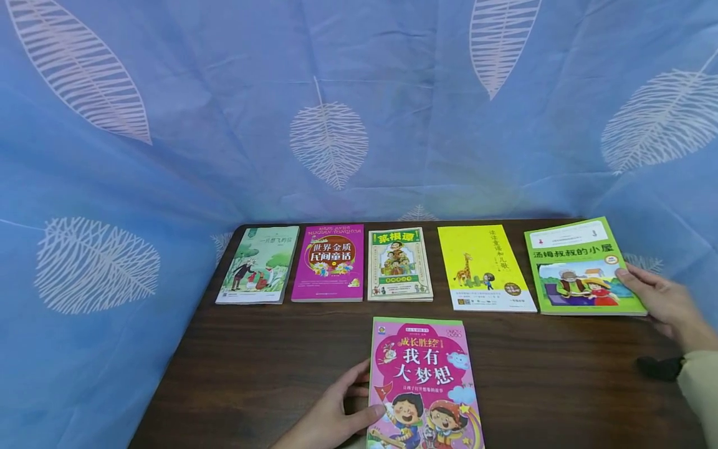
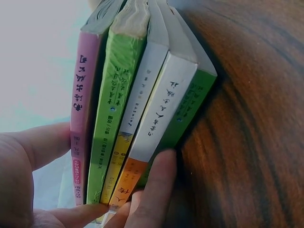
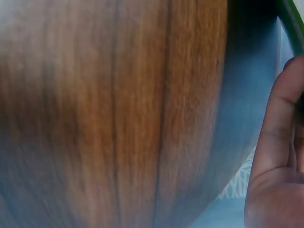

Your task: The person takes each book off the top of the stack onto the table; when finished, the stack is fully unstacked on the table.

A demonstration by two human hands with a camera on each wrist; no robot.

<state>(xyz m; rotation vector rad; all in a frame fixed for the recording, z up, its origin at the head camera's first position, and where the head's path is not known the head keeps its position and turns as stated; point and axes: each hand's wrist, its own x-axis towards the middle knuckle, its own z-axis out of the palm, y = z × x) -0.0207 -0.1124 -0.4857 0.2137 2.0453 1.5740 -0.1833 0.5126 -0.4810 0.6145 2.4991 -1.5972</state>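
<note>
My left hand (image 1: 339,415) grips a stack of several books at its left side, thumb over the pink book (image 1: 417,374) on top. In the left wrist view the spines show: a pink spine (image 2: 81,99), a green spine (image 2: 111,95) under it, then white-and-yellow, white-and-orange and green ones. Fingers reach beneath the stack. At the far right, my right hand (image 1: 662,302) pinches the right edge of a green book (image 1: 578,252), its thumb on the cover with a picture of two figures. That book's left edge lies close beside a yellow book (image 1: 485,255).
Along the back of the dark wooden table (image 1: 269,374) lie a pale green book (image 1: 260,265), a purple book (image 1: 328,290) and a cream-and-green book (image 1: 395,290), left of the yellow one. A blue leaf-patterned cloth (image 1: 224,125) hangs behind and at the sides.
</note>
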